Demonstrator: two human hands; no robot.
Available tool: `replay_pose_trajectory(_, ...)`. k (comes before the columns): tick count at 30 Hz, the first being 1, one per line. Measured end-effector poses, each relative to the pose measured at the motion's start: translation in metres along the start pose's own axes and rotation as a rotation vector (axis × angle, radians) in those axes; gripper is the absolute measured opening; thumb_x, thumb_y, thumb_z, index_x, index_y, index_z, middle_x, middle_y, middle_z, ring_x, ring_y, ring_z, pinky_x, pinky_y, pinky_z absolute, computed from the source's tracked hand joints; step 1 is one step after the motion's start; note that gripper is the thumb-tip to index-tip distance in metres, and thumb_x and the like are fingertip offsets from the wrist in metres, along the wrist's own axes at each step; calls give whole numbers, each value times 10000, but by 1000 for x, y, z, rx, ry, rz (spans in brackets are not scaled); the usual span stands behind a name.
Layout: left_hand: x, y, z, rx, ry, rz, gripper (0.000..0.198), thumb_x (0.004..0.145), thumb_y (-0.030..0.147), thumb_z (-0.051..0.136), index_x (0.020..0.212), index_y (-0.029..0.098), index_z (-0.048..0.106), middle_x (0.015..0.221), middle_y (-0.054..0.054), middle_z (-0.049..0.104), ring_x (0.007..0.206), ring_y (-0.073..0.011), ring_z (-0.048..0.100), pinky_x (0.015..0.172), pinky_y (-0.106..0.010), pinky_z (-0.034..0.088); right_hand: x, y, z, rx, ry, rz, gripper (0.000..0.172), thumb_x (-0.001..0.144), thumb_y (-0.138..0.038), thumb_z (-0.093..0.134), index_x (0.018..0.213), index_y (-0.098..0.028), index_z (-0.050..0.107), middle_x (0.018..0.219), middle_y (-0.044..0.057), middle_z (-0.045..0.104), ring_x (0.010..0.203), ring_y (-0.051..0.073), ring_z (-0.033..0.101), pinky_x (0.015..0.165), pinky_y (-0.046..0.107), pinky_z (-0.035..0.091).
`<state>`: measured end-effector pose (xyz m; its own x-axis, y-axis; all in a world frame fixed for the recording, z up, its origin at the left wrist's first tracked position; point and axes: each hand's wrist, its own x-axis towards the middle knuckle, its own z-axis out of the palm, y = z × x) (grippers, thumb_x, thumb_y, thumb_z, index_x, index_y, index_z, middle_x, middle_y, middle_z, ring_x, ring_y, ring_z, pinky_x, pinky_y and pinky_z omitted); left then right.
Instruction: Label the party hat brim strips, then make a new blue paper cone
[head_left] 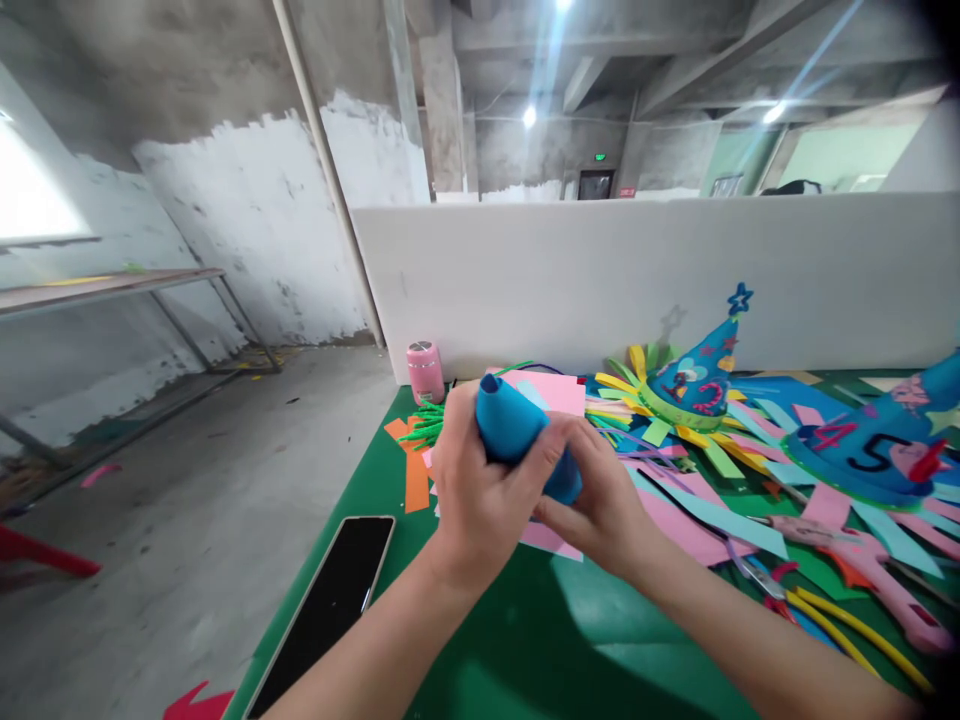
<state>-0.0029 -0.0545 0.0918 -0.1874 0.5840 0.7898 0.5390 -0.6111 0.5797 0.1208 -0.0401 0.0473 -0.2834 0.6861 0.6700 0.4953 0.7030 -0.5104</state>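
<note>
A plain blue cone (510, 420), rolled from a sheet of paper or felt, is held between my hands above the table. Its narrow end, with a small opening, points up and to the left. My left hand (476, 480) wraps round the cone from the left, thumb pressed on its side. My right hand (592, 480) grips the wider lower end, with fingers and thumb closed on the edge. The cone's underside and part of its wide rim are hidden by my hands.
A black phone (330, 610) lies at the table's left edge, with a pink jar (426, 372) behind. Decorated blue party hats (694, 375) stand at right among paper strips. A pink glue gun (862, 560) and yellow-handled pliers (832, 620) lie nearer. A white partition (637, 280) borders the back.
</note>
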Motion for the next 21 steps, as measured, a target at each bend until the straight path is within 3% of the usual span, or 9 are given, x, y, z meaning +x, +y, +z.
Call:
replay_pose_trajectory(6, 12, 13, -3, -138, -93, 199, 185, 693, 184, 623, 844, 203, 518, 819, 1, 571, 765, -151, 567, 752, -310, 450, -7, -3, -16, -22, 66, 8, 627, 681, -277, 629, 1239, -252, 343, 1246, 87, 421, 1147, 269, 393, 935, 441, 353)
replay_pose_trajectory(8, 23, 17, -11, -218, -85, 185, 205, 681, 159, 627, 850, 208, 521, 825, 2, 578, 777, -161, 578, 768, -327, 452, -4, -8, -31, 10, 58, 6, 625, 709, -303, 618, 1261, -258, 330, 1293, 74, 389, 1191, 261, 352, 978, 435, 316)
replay_pose_trajectory(10, 34, 17, -20, -374, -132, 55, 152, 703, 159, 602, 831, 199, 530, 801, -13, 589, 744, -176, 590, 735, -350, 468, 2, -15, -48, 74, 76, 35, 557, 750, -314, 583, 1253, -272, 347, 1288, 58, 407, 1191, 248, 362, 986, 424, 314)
replay_pose_trajectory(12, 40, 11, -24, -607, -284, -127, 44, 747, 200, 544, 788, 185, 535, 757, -28, 598, 715, -197, 597, 687, -374, 481, 11, -21, -61, 169, 77, 90, 437, 792, -318, 536, 1207, -287, 401, 1232, 49, 467, 1153, 237, 414, 958, 415, 348)
replay_pose_trajectory(15, 32, -13, -16, -918, -481, -402, 95, 769, 246, 476, 777, 186, 550, 709, -18, 597, 688, -186, 596, 649, -347, 485, 24, -21, -65, 311, -26, 189, 331, 814, -363, 502, 1135, -287, 469, 1170, 44, 517, 1110, 227, 457, 916, 401, 385)
replay_pose_trajectory(18, 9, -45, 6, -1075, -554, -687, 122, 718, 284, 513, 749, 173, 552, 734, -30, 613, 700, -190, 606, 621, -308, 481, 35, -4, -45, 488, -201, 297, 305, 817, -390, 490, 1085, -244, 497, 1102, 48, 545, 1066, 195, 483, 881, 353, 405)
replay_pose_trajectory(19, 0, -54, 13, -1111, -524, -791, 145, 688, 303, 539, 762, 178, 549, 736, -27, 621, 689, -191, 610, 613, -305, 483, 38, 5, -35, 562, -258, 344, 292, 818, -397, 484, 1053, -225, 510, 1021, 44, 568, 1005, 177, 514, 846, 326, 421)
replay_pose_trajectory(21, -14, -69, 27, -1106, -506, -865, 198, 671, 331, 538, 783, 168, 547, 726, -38, 633, 671, -198, 616, 602, -313, 486, 43, 23, -13, 716, -360, 484, 297, 830, -431, 443, 1004, -204, 522, 771, 3, 567, 761, 128, 562, 699, 264, 453)
